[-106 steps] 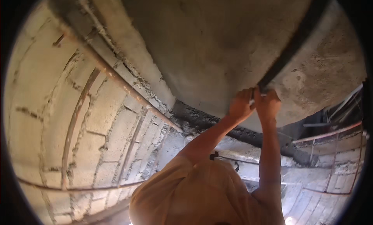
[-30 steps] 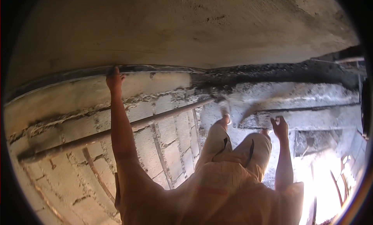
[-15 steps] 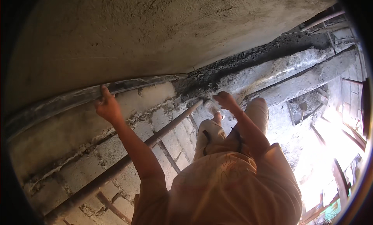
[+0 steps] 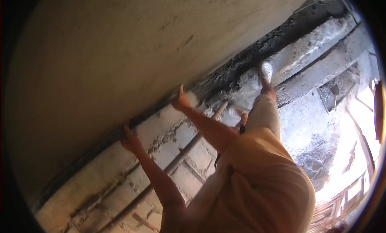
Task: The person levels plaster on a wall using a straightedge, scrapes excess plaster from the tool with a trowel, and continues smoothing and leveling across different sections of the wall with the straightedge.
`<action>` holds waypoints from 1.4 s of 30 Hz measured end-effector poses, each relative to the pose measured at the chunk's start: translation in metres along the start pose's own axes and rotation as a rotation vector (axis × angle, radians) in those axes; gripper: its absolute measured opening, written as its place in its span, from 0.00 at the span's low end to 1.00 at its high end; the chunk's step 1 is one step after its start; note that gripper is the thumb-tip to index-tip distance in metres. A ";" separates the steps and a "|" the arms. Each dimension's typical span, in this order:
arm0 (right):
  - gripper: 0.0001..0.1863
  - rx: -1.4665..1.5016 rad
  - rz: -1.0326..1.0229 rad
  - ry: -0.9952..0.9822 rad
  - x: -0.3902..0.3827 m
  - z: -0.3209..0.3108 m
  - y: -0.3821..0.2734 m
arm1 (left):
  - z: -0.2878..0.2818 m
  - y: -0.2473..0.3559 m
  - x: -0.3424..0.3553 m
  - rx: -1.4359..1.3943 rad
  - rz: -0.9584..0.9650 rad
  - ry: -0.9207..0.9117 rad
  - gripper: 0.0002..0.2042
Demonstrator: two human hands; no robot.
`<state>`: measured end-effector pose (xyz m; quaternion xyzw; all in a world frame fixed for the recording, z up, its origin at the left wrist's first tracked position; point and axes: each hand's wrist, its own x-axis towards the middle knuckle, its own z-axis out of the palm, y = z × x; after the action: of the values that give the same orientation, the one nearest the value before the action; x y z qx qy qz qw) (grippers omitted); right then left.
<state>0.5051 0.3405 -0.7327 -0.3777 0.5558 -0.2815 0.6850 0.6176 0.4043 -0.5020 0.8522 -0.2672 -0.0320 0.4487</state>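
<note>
A long, dark, flat straightedge (image 4: 96, 146) lies along the lower edge of the smooth plastered wall (image 4: 120, 64). My left hand (image 4: 131, 141) is closed on its middle stretch, the thumb up against the face. Farther along, close to the far end, my right hand (image 4: 182, 102) grips the same bar with one digit pointing up along the wall. The fingers beneath the bar are mostly hidden on both hands. Both arms reach out to the left of my body.
Below the bar runs a block wall (image 4: 161, 146), crossed by a long slanting pole (image 4: 181, 154). My foot in a white shoe (image 4: 266, 71) stands on a rough concrete ledge (image 4: 305, 50). A concrete beam (image 4: 325, 72) runs beside it. Bright light and wooden slats (image 4: 337, 205) lie at right.
My right hand has moved left and up onto the straightedge, from near my knee. My left hand still holds the bar. My view has tilted, and one foot is now on the ledge.
</note>
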 end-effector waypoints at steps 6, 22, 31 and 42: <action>0.44 -0.107 -0.033 -0.125 0.001 0.010 0.000 | -0.020 -0.016 -0.002 0.199 -0.023 -0.001 0.21; 0.32 1.320 0.812 -0.200 0.017 0.042 0.103 | -0.083 0.040 0.019 0.237 0.111 -0.009 0.25; 0.36 0.067 -0.760 0.385 0.116 0.055 0.257 | -0.009 0.003 0.010 0.158 0.083 -0.042 0.26; 0.19 1.346 0.554 -0.195 0.035 0.057 0.080 | -0.106 0.092 0.035 0.287 0.115 0.059 0.26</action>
<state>0.5659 0.3682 -0.8130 0.2559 0.2742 -0.3434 0.8611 0.6398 0.4245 -0.3603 0.8914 -0.3043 0.0573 0.3309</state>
